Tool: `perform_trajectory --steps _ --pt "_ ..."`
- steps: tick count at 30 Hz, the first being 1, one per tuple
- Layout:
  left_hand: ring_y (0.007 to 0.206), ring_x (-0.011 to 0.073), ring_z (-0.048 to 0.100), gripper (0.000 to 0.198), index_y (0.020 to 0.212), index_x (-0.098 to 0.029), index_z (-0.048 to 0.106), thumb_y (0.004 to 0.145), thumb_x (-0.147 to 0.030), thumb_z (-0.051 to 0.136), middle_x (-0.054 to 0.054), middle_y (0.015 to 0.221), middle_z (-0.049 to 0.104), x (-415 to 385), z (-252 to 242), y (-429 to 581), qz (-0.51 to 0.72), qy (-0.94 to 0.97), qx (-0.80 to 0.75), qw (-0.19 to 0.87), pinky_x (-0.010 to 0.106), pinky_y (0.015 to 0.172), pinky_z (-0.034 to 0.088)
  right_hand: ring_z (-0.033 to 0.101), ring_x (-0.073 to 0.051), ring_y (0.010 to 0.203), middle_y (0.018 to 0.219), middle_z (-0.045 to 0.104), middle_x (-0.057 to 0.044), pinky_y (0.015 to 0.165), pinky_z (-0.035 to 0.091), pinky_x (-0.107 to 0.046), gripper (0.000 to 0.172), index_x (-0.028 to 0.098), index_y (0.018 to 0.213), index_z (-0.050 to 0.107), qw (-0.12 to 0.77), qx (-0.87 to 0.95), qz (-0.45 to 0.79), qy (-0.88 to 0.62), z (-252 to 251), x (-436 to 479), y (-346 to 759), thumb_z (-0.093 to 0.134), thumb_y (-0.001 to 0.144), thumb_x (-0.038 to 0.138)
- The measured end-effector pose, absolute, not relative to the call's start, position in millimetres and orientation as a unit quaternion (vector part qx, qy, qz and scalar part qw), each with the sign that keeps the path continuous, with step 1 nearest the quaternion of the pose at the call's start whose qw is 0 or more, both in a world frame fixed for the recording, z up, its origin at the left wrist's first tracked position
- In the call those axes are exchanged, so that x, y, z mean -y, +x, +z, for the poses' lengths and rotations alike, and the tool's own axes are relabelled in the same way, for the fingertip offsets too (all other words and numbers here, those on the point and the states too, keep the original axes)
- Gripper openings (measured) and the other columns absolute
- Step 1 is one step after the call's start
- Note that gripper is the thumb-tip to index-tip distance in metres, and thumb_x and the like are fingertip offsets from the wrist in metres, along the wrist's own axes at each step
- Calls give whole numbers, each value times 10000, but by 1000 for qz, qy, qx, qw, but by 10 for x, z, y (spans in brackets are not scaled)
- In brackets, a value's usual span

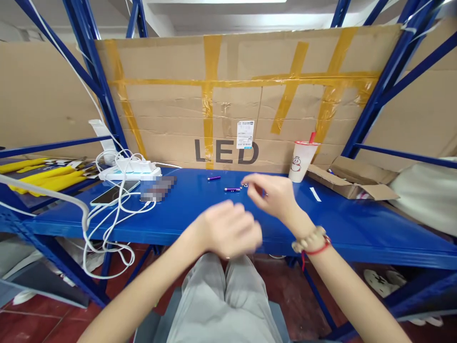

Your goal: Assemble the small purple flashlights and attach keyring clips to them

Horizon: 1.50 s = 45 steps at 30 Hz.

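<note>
My left hand [228, 231] is above the front part of the blue table, blurred by motion. Its fingers are curled into a fist, and whatever may be inside is hidden. My right hand [273, 195] reaches over the table, palm down, with index finger and thumb bent and apart. Its index fingertip is right by some tiny metal parts [245, 185], partly covered. A small dark bit shows between thumb and fingers; whether it is held I cannot tell. Just left of these parts lies a short purple metal tube [232, 189]. Another purple tube [214, 178] lies farther back.
White cables, a power strip [130, 170] and a phone [116, 193] occupy the table's left side. At right stand a paper cup [302, 162] with a red straw, a white strip [314, 194] and an open cardboard box [348, 178]. A cardboard wall [164, 119] closes the back.
</note>
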<state>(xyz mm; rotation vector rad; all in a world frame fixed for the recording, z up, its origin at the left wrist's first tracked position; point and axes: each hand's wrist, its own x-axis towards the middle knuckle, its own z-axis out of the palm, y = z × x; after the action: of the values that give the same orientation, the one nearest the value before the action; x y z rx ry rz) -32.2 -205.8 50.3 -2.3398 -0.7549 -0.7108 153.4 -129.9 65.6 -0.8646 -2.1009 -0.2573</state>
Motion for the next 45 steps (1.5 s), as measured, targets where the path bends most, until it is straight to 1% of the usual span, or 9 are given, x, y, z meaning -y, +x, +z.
perform_trajectory --steps 2,4,9,13,16,25,31,38,45 --pt "803 161 602 225 908 -193 619 924 -254 403 34 798 639 1466 687 -189 -285 -857 360 233 308 745 479 629 -120 686 770 708 8 653 446 -229 251 231 945 712 380 806 -38 -452 766 781 1439 482 849 262" --pt "881 185 601 206 994 -191 596 891 -219 421 46 862 648 880 709 -124 -307 -813 475 139 311 748 478 639 -113 667 841 727 7 674 451 -228 263 226 972 719 296 808 25 -509 770 405 1433 498 830 247" --pt "1105 296 522 422 1072 -142 562 760 -409 662 142 1120 589 228 298 -155 -169 -824 540 -21 378 896 459 665 -103 695 920 734 11 721 471 -212 268 233 1008 720 201 815 76 -538 475 80 1515 514 837 237" --pt "1121 295 507 230 1016 -165 568 897 -344 487 134 1115 583 242 26 -197 -150 -837 526 -4 414 939 426 668 -160 891 1065 710 -14 805 474 -250 263 232 1047 717 186 827 16 -531 284 116 1468 561 855 322" --pt "1102 274 515 164 975 -172 549 916 -296 460 117 1099 599 216 -11 -217 -161 -838 521 -11 400 952 419 633 -193 1034 1093 703 -36 846 468 -254 252 227 1049 721 155 834 0 -530 212 130 1400 573 860 302" --pt "945 201 579 84 970 -183 463 890 -164 475 86 1065 602 85 19 -291 -260 -837 478 -53 316 807 466 673 -174 907 938 738 3 735 481 -226 216 262 945 750 194 820 58 -536 97 77 1377 612 820 371" --pt "787 160 571 139 838 -171 523 833 -56 445 28 845 619 9 -18 -319 -266 -867 418 -54 272 746 453 673 -156 908 947 739 5 714 474 -205 196 249 925 750 190 817 83 -538 135 80 1367 625 791 318" --pt "702 139 547 289 663 -139 621 663 73 425 29 744 605 -63 -38 -336 -241 -876 414 -52 260 736 460 673 -151 824 880 745 -4 649 446 -201 201 235 884 762 190 802 114 -555 120 47 1363 644 758 339" --pt "780 155 593 221 740 -146 683 774 -32 497 52 842 631 -58 -34 -336 -239 -872 424 -59 278 783 483 671 -149 804 873 743 -15 666 456 -197 214 200 886 760 207 814 137 -525 88 13 1383 662 752 336"
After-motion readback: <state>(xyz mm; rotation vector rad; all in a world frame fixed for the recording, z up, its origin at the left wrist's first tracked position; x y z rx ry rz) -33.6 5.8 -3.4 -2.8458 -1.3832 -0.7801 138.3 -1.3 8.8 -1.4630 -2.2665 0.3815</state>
